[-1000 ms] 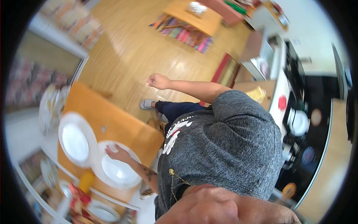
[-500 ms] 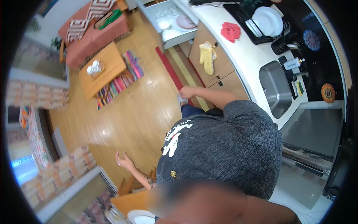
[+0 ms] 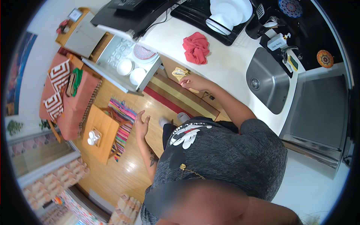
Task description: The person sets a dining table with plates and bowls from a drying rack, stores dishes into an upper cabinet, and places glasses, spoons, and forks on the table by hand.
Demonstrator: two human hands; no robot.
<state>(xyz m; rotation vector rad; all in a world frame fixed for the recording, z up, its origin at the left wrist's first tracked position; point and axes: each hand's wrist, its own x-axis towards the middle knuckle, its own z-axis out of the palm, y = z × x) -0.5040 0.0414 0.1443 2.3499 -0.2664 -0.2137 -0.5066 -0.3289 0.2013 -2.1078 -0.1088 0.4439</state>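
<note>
My left hand (image 3: 141,125) is held out over the wooden floor, fingers spread, with nothing in it. To its upper left an open drawer (image 3: 129,88) shows white bowls (image 3: 125,67), patterned plates (image 3: 144,53) and several clear glasses (image 3: 118,52). My right hand (image 3: 192,81) hangs beside the counter front with its fingers loosely bent and no object visible in them. Behind it is a yellow oven mitt (image 3: 179,72), partly hidden by the hand; whether they touch is unclear. A crumpled red cloth (image 3: 196,48) lies on the white counter (image 3: 228,62) above that hand.
On the right are a steel sink (image 3: 268,93), a soap bottle (image 3: 277,41) and a black dish rack (image 3: 195,22) with white plates. A striped runner (image 3: 168,92) lies along the cabinets. Farther off stand a low wooden table (image 3: 100,122) and a pink sofa (image 3: 84,108).
My body has turned and come nearer the open drawer. My left hand has swung forward from low at the side; my right hand has risen to in front of the mitt.
</note>
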